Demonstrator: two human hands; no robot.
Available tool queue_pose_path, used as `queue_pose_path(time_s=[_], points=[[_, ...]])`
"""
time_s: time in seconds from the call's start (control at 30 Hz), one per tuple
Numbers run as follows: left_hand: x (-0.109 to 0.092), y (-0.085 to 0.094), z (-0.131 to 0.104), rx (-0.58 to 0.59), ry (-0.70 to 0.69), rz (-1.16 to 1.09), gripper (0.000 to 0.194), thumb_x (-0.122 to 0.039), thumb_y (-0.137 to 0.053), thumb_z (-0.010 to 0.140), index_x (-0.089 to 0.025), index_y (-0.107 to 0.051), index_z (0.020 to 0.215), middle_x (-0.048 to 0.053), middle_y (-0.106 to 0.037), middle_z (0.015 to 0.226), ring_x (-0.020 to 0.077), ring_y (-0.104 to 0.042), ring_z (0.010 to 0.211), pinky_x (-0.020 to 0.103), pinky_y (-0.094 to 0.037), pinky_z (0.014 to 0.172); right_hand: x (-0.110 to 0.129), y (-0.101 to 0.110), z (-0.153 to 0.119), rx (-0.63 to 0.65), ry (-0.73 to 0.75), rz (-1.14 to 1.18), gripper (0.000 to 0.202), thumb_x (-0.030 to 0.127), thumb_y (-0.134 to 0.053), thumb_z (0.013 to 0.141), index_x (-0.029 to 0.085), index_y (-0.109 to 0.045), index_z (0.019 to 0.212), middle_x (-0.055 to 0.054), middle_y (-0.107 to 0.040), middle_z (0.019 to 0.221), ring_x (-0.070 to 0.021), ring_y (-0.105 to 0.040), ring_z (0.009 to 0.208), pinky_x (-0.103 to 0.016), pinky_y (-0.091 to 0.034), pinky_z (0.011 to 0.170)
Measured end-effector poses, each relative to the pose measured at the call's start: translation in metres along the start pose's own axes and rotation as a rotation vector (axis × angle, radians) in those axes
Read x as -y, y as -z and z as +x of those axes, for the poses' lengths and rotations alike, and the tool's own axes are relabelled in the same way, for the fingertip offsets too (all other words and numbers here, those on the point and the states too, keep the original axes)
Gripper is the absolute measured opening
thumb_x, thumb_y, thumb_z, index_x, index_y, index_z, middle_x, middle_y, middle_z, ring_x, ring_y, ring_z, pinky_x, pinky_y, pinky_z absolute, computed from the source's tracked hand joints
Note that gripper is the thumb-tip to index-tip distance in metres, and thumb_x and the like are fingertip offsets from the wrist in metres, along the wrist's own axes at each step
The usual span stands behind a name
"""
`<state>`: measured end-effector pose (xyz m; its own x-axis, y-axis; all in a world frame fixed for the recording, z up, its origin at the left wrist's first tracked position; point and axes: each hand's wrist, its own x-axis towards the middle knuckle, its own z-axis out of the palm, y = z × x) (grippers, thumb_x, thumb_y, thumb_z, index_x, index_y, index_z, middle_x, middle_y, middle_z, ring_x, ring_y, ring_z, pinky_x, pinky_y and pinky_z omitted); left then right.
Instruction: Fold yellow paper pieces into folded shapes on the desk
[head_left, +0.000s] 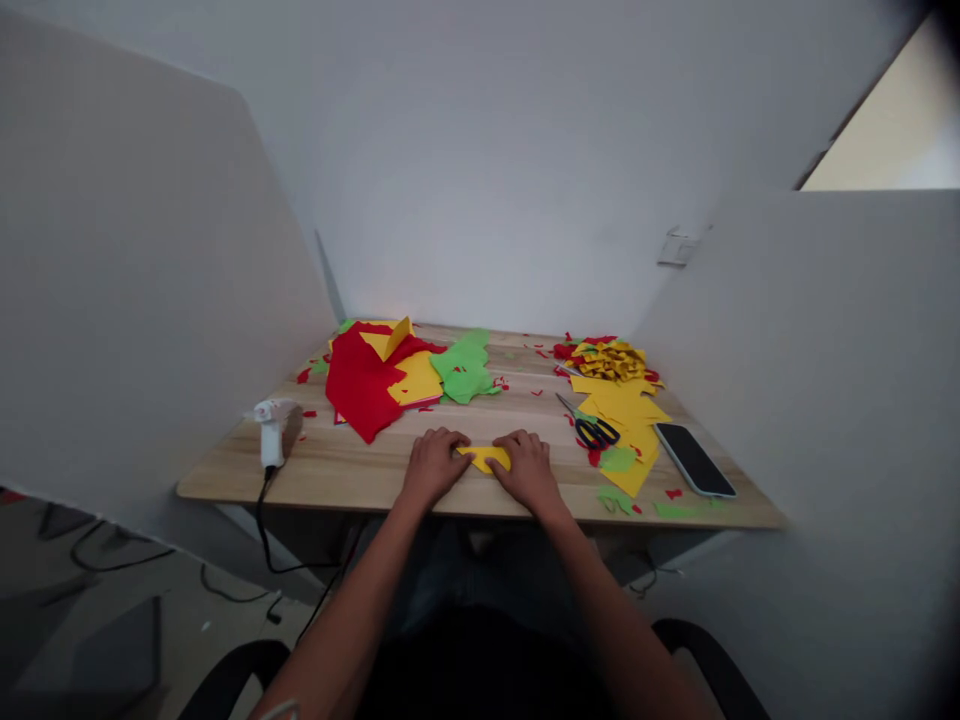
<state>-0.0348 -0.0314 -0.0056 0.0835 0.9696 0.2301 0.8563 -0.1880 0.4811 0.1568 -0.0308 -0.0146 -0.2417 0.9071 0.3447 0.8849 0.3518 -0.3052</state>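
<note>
A small folded piece of yellow paper (485,457) lies near the table's front edge, between my two hands. My left hand (435,462) grips its left end with thumb and fingers. On the other side, my right hand (527,466) pinches the right end, its thumb on the paper. Both hands rest at the tabletop with curled fingers. Right of them, black-handled scissors (598,432) lie among yellow paper pieces (626,405) and green scraps (618,460).
Red sheets (360,385) and green paper (465,368) are heaped at the back left. A white glue gun (272,430) with a cord stands at the left edge. Folded yellow pieces (611,360) pile at the back right; a phone (694,460) lies at the right edge.
</note>
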Motion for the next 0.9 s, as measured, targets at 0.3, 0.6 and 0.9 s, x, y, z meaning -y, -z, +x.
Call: queue_pose_path(time_s=[0.3,0.6,0.9], points=[[0.001,0.001,-0.002,0.052,-0.124,-0.019,0.02,-0.04,-0.068,0.075,-0.025,-0.071,0.088,0.004,-0.066,0.09,0.0241,-0.055,0.094,0.035,-0.035,0.081,0.001,0.004,-0.001,-0.027,0.08,0.042,0.019,0.039,-0.066,0.082,0.022,-0.064,0.091,-0.006,-0.059,0.098,-0.0243,-0.047,0.099,-0.037,-0.029,0.086],[0.008,-0.01,0.011,-0.112,-0.015,-0.564,0.016,-0.033,-0.062,0.078,-0.019,-0.06,0.087,-0.001,-0.063,0.076,0.0145,-0.055,0.067,0.025,-0.04,0.062,-0.012,-0.009,0.013,-0.244,-0.047,0.443,0.011,0.027,-0.056,0.084,0.019,-0.06,0.09,-0.006,-0.062,0.091,-0.0225,-0.055,0.091,-0.036,-0.039,0.084],[-0.005,-0.024,0.051,-0.301,0.161,-1.14,0.044,-0.036,-0.076,0.063,-0.015,-0.057,0.096,0.0,-0.061,0.076,0.0103,-0.057,0.054,0.022,-0.046,0.052,-0.028,-0.031,0.055,-0.467,-0.352,1.054,0.058,0.045,-0.063,0.075,0.015,-0.045,0.121,-0.001,-0.062,0.08,-0.0149,-0.058,0.065,-0.025,-0.048,0.059]])
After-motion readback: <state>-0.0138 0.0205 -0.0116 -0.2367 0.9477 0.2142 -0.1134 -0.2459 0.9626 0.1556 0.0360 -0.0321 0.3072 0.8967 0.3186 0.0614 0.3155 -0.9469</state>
